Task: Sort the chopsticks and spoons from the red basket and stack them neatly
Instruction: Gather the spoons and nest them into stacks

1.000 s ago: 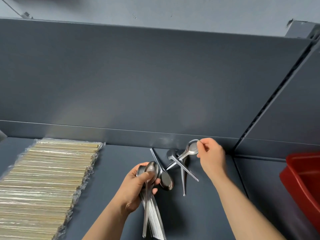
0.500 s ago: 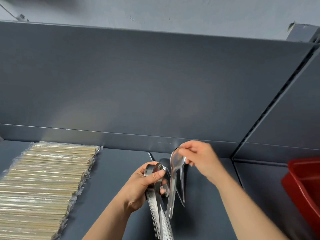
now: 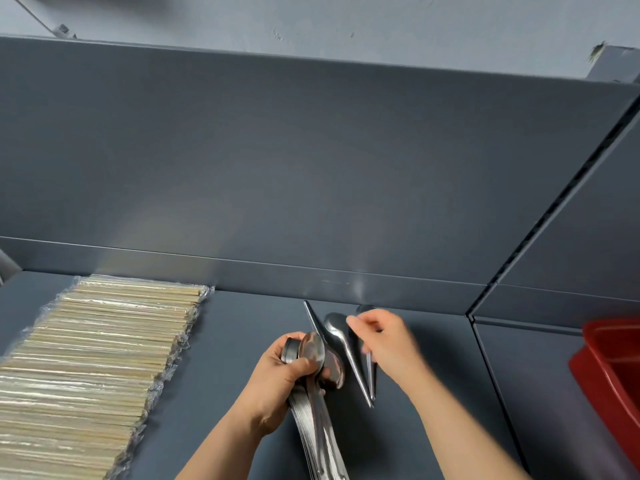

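Here, head view: looking down at a dark grey shelf (image 3: 225, 375) with an upright back panel (image 3: 311, 168) behind it.
Left hand (image 3: 277, 379): near the middle of the shelf, its grip curled round a stack of spoons (image 3: 311, 353); the thumb lies across the front, just under the top bowl.
Stack of spoons: nested metal bowls stick up above the fingers, and the handles fan down towards the bottom edge.
Right hand (image 3: 388, 344): just right of the left hand, blurred, with its fingers bent over the loose spoons (image 3: 346, 344).
Right grip: one fingertip sits at the bowl of a loose spoon; I cannot tell whether the grip pinches it or only touches it.
Loose spoons: three lie on the shelf near the back panel, between and behind the hands. Two have their bowls at the back and their handles meeting at the tips. The third lies the other way round, its bowl half hidden behind the held stack.
Chopsticks (image 3: 97, 368): wrapped in clear plastic and laid side by side in a broad, neat row at the shelf's left end, well apart from the hands.
Red basket (image 3: 609, 375): on the neighbouring shelf section at far right, only partly visible.
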Motion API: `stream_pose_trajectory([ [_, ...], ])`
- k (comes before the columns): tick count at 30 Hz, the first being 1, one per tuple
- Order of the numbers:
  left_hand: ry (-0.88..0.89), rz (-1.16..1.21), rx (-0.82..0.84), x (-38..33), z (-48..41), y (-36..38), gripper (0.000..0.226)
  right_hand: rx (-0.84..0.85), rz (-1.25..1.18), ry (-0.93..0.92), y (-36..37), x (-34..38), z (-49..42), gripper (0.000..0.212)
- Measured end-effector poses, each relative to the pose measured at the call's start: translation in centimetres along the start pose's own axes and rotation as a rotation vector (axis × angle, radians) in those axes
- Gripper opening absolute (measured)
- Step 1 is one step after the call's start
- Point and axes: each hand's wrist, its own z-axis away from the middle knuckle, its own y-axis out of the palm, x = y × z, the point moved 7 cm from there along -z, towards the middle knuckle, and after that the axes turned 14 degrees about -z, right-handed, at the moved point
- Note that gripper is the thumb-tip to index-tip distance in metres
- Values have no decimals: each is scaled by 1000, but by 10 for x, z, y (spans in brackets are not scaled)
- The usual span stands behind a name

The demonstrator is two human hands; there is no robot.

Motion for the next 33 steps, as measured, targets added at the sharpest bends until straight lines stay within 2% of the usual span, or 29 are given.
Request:
stream_pose_trajectory([
  [1,-19,17,-32,4,0,-6,29,-108,192,-18,-14,-2,1,29],
  [3,-28,47,-55,8,-1,-14,31,-159,478,-6,-22,-10,7,43],
  [5,-18,86,-43,9,-1,-17,32,-135,544,1,-16,-21,8,41],
  [8,-7,149,-15,9,-2,-16,39,-170,504,-48,-15,-25,3,16],
  [10,-3,157,3,10,-1,-16,43,-163,402,-44,-18,-27,0,19],
  [15,-20,165,-35,12,0,-20,39,-21,177,-68,-11,-24,9,1],
  [19,-32,158,-82,11,3,-23,33,63,274,-97,5,-29,15,11],
  [21,-36,176,-78,9,5,-24,33,6,363,-152,6,-29,15,6],
  [24,-52,206,-88,10,6,-27,42,-64,442,-165,8,-27,18,13],
  [28,-52,206,-141,13,6,-34,35,-90,592,-131,8,-24,19,17],
  [31,-45,225,-148,12,6,-37,36,-76,420,-188,4,-14,23,27],
  [33,-21,241,-149,10,5,-37,34,44,287,-224,13,-6,32,23],
])
